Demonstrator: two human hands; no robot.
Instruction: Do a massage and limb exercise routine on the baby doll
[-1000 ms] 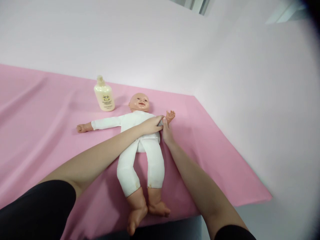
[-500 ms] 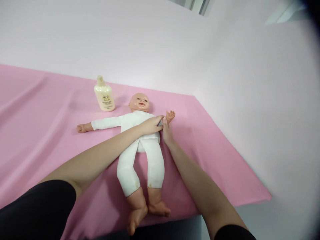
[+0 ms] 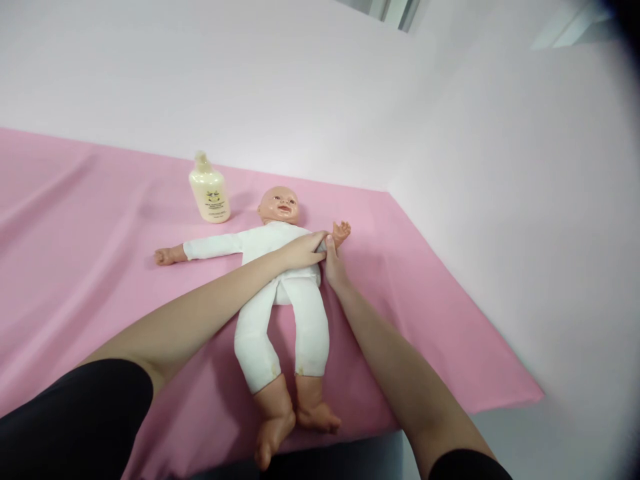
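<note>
A baby doll (image 3: 311, 327) with a white cloth body lies on its back, its feet towards me. My left hand (image 3: 304, 252) reaches across the doll's chest, its fingers closed round the doll's arm on the right side. From the outer side my right hand (image 3: 334, 261) grips the same arm, thumb up, close against my left fingers. Just beyond the two hands shows the doll's small plastic hand (image 3: 341, 231). The doll's other arm (image 3: 213, 247) lies stretched out to the left. Most of the gripped sleeve is hidden under my fingers.
A cream-coloured pump bottle (image 3: 210, 193) with a printed label stands upright to the left of the doll's head. A pink cloth (image 3: 430, 320) covers the table, whose edge slopes away on the right. A pale wall (image 3: 200, 80) rises behind the table.
</note>
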